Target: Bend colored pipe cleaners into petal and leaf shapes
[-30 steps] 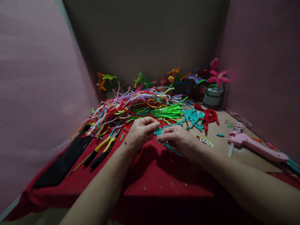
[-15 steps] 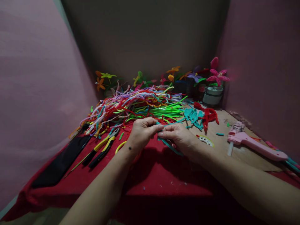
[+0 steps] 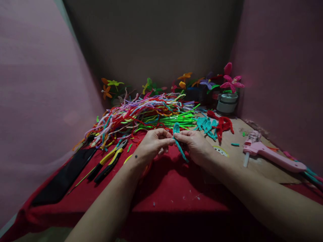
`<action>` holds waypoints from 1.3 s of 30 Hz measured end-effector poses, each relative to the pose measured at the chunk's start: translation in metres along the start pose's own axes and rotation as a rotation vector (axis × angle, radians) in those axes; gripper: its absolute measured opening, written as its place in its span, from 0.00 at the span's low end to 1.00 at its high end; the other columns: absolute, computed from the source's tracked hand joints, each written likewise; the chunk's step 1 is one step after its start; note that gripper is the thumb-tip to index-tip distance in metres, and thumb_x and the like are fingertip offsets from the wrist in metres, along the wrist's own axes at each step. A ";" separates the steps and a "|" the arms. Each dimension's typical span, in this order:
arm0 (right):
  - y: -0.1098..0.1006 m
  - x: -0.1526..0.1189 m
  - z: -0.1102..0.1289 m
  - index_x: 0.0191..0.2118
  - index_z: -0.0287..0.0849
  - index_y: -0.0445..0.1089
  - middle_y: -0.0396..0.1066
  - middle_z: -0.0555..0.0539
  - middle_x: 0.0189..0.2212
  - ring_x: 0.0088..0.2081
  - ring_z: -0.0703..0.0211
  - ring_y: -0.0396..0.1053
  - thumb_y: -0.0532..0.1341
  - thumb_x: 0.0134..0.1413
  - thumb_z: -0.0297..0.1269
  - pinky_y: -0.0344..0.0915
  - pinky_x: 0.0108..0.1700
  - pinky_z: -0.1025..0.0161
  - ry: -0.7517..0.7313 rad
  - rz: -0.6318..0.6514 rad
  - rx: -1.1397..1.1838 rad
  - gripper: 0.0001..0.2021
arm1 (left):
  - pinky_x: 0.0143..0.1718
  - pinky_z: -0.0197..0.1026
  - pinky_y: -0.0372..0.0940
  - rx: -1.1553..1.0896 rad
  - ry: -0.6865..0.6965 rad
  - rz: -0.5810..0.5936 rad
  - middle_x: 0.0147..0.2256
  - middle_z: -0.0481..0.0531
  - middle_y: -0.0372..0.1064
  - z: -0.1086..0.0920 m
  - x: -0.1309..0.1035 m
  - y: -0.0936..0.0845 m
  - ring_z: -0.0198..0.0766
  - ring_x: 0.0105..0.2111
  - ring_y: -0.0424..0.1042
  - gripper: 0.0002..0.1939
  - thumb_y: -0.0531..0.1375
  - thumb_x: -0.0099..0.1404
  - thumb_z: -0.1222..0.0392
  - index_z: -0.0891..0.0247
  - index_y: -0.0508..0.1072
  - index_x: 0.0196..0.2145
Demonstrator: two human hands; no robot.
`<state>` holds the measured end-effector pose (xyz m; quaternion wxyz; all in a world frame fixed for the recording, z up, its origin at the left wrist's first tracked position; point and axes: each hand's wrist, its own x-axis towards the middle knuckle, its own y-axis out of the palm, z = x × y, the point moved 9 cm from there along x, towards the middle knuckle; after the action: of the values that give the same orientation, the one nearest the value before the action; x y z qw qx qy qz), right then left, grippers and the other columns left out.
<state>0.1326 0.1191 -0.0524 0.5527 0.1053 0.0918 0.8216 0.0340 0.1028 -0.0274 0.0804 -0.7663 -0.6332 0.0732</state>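
Note:
Between my two hands is a teal pipe cleaner (image 3: 181, 150), its top bent into a rounded petal-like loop and its tail slanting down to the right. My right hand (image 3: 195, 141) pinches it just below the loop. From the other side, my left hand (image 3: 153, 143) has thumb and forefinger pressed together at its edge. Behind my right hand lie several teal pipe-cleaner shapes (image 3: 207, 125) beside red ones (image 3: 223, 124). A big heap of many-coloured pipe cleaners (image 3: 141, 109) rises beyond my left hand.
Pliers with yellow and black handles (image 3: 109, 163) and a black flat object (image 3: 64, 179) lie at left on the red cloth (image 3: 176, 198). A pink glue gun (image 3: 275, 156) rests on a brown board (image 3: 234, 161) at right. Pipe-cleaner flowers (image 3: 232, 83) and a lidded jar (image 3: 227, 103) stand at the back.
The teal pipe cleaner has turned from lying crosswise between my fingers to upright, its rounded loop now showing above them. My hands stay close together; the view has shifted slightly.

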 end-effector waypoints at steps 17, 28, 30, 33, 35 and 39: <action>0.006 -0.005 0.000 0.18 0.40 0.61 0.54 0.57 0.10 0.12 0.72 0.48 0.63 0.40 0.40 0.42 0.16 0.69 0.042 0.044 -0.244 0.13 | 0.17 0.32 0.45 -0.036 0.095 -0.118 0.14 0.43 0.57 -0.010 -0.002 -0.011 0.24 0.15 0.52 0.09 0.63 0.50 0.59 0.68 0.70 0.20; 0.010 -0.006 -0.001 0.15 0.40 0.59 0.53 0.57 0.08 0.11 0.73 0.47 0.62 0.39 0.37 0.42 0.13 0.70 0.110 0.072 -0.341 0.13 | 0.12 0.30 0.48 -0.066 -0.032 -0.022 0.13 0.44 0.62 0.004 0.000 -0.006 0.25 0.11 0.55 0.09 0.62 0.50 0.59 0.67 0.69 0.22; 0.010 -0.006 -0.002 0.15 0.40 0.60 0.53 0.57 0.08 0.11 0.72 0.48 0.62 0.39 0.37 0.42 0.13 0.69 0.104 0.072 -0.338 0.12 | 0.11 0.31 0.49 -0.055 -0.041 -0.015 0.13 0.44 0.62 0.004 -0.001 -0.005 0.26 0.10 0.55 0.09 0.62 0.51 0.58 0.66 0.67 0.22; 0.010 -0.006 -0.003 0.16 0.40 0.61 0.53 0.56 0.08 0.11 0.72 0.48 0.61 0.40 0.38 0.42 0.13 0.69 0.085 0.075 -0.323 0.12 | 0.11 0.30 0.49 0.012 0.000 -0.082 0.13 0.43 0.61 -0.002 -0.003 -0.007 0.26 0.10 0.55 0.11 0.60 0.53 0.57 0.65 0.64 0.21; 0.009 -0.006 -0.002 0.17 0.39 0.62 0.53 0.56 0.09 0.11 0.72 0.47 0.61 0.41 0.39 0.41 0.14 0.69 0.072 0.064 -0.313 0.12 | 0.11 0.29 0.47 0.075 0.044 -0.137 0.12 0.42 0.60 -0.008 -0.005 -0.008 0.25 0.10 0.54 0.11 0.59 0.54 0.57 0.65 0.62 0.20; 0.006 -0.006 0.001 0.16 0.38 0.61 0.52 0.57 0.08 0.12 0.74 0.46 0.62 0.39 0.37 0.40 0.15 0.69 0.059 0.011 -0.314 0.12 | 0.13 0.28 0.47 0.155 0.075 -0.170 0.13 0.40 0.59 -0.012 -0.006 -0.005 0.24 0.11 0.53 0.09 0.57 0.55 0.60 0.65 0.61 0.21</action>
<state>0.1295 0.1118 -0.0505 0.5549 -0.0064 -0.0222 0.8316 0.0305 0.0979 -0.0148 0.1688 -0.7037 -0.6848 0.0860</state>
